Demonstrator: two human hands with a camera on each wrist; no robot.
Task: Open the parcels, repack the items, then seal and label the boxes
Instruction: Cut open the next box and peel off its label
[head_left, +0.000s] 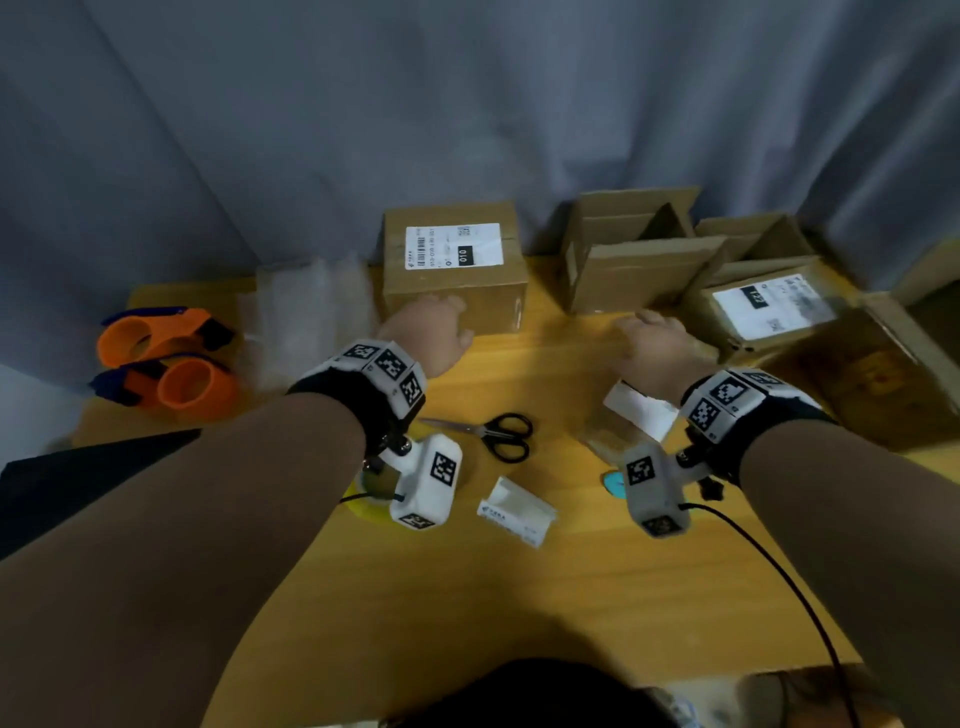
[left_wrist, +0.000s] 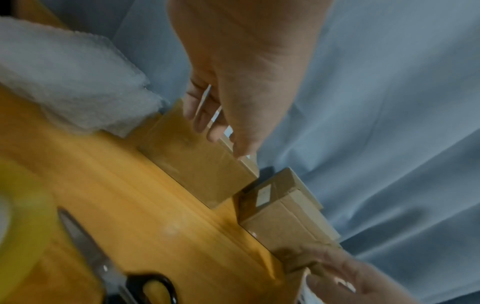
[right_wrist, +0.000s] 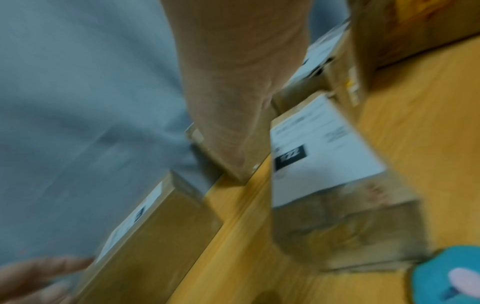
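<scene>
Sealed box (head_left: 454, 265) just beyond left hand (head_left: 426, 335), fingers at top edge.

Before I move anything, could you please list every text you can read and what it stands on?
"010": white label on the sealed box by the left hand.
"122": white label on the box by the right hand.
Barcodes, fine print and loose paper slips: too blurred to read.

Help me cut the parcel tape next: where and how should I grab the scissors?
Take the scissors by the black loop handles, coming from above with the right hand. They lie flat, closed, handles pointing right, blades pointing left toward the left wrist.
</scene>
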